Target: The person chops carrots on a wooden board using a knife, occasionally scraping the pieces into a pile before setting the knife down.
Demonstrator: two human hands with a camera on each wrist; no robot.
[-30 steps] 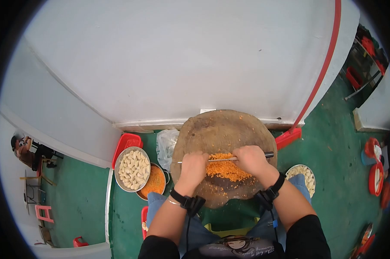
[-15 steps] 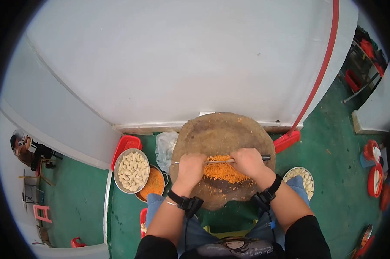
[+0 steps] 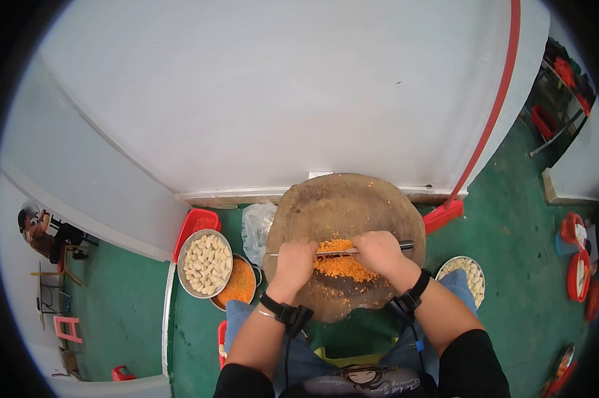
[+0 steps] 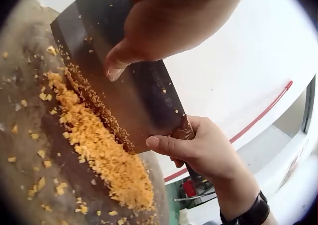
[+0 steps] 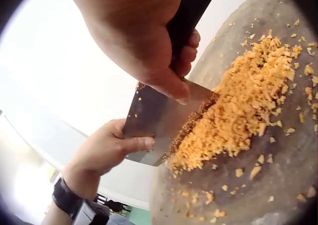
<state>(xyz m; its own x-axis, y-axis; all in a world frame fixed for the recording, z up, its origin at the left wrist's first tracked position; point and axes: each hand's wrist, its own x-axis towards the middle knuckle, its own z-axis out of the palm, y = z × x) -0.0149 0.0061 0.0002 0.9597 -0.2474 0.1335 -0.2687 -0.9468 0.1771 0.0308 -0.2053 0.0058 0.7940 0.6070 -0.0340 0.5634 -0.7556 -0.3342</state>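
Note:
A round wooden chopping block (image 3: 339, 205) bears a mound of finely chopped orange bits (image 3: 342, 268), with loose crumbs scattered about it. Across the mound lies a cleaver (image 4: 139, 101), its broad blade tilted and its lower edge in the bits. My left hand (image 3: 294, 266) pinches the front end of the blade from above, thumb flat on its face. At the other end my right hand (image 3: 380, 252) grips the black handle (image 5: 193, 14) where it meets the blade, the thumb pressed on the steel. Minced bits cling along the lower blade.
Left of the block stand a bowl of pale curved pieces (image 3: 207, 263), a pot of orange mince (image 3: 238, 286), a plastic bag (image 3: 257, 229) and a red basin (image 3: 196, 222). Another bowl of pale pieces (image 3: 468, 272) stands right, by the knee. A white wall (image 3: 299, 99) rises behind.
The cleaver's handle end has come slightly left and nearer the body, with both hands keeping their hold. The mound looks much the same.

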